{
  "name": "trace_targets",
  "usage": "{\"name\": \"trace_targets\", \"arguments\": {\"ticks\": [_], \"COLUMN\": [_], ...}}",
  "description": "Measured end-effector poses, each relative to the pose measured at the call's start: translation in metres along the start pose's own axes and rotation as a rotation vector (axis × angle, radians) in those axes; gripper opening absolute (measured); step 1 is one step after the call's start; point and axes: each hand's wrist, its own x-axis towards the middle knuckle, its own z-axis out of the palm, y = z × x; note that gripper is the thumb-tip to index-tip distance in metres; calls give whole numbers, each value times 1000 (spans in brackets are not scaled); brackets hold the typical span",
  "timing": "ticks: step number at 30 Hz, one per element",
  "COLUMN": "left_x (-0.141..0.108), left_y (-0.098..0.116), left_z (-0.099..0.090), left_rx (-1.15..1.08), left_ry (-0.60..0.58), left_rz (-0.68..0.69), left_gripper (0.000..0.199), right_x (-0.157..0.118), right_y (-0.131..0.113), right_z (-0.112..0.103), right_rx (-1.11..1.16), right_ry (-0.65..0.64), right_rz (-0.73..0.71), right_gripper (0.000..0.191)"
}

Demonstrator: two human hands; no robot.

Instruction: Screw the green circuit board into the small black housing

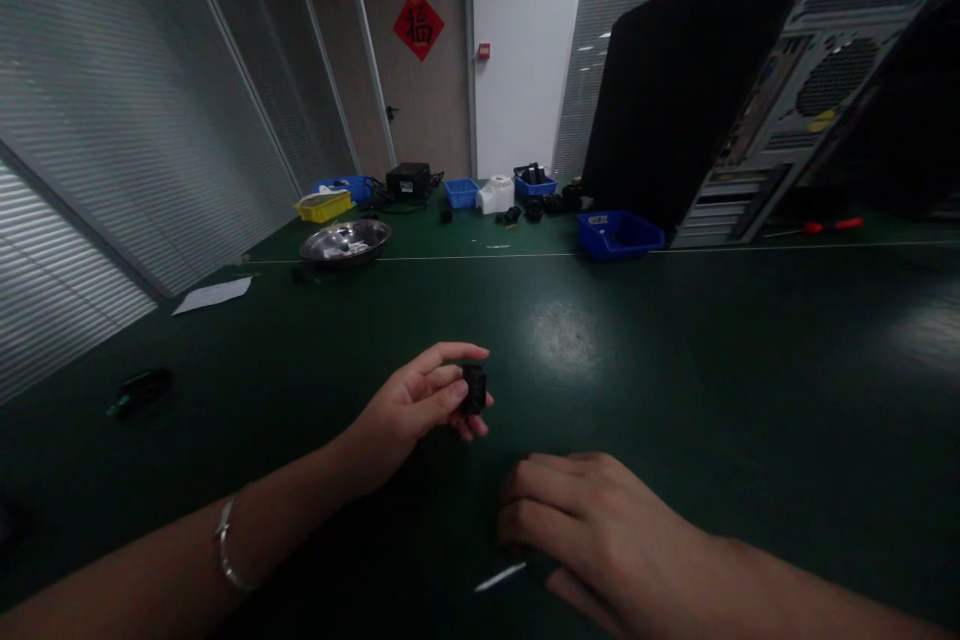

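Observation:
My left hand [431, 395] is above the green table, with a small black blocky part [474, 390] pinched between thumb and fingers. Its index finger stretches out over the top of the part. Lower and to the right, my right hand [585, 520] is curled with the knuckles up. A thin tool with a pale, pointed shaft [500, 577] sticks out to the left from beneath this hand; its other end is hidden by the fingers. Both hands are apart from each other.
On the green tabletop [360, 320] stand a metal bowl [346, 242], a blue bin [619, 235] and a large black computer case [675, 80]. A paper sheet [214, 295] and a dark object [141, 392] lie left. A red-handled screwdriver [832, 226] lies far right.

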Motion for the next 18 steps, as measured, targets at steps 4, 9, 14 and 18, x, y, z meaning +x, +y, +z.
{"name": "trace_targets", "arguments": {"ticks": [4,9,14,18], "left_x": [-2,-11,-15,-14], "left_y": [1,7,9,6], "left_z": [4,14,20,19], "left_rx": [84,176,209,201], "left_ry": [-69,-165,-190,-212], "left_rz": [-11,-86,-163,-168], "left_gripper": [29,29,33,36], "right_x": [-6,-9,-8,-8], "right_y": [5,9,9,7], "right_z": [0,4,4,2], "right_rx": [117,158,108,99], "right_ry": [171,240,239,257], "right_rz": [59,69,65,51], "right_gripper": [23,28,25,25]}}
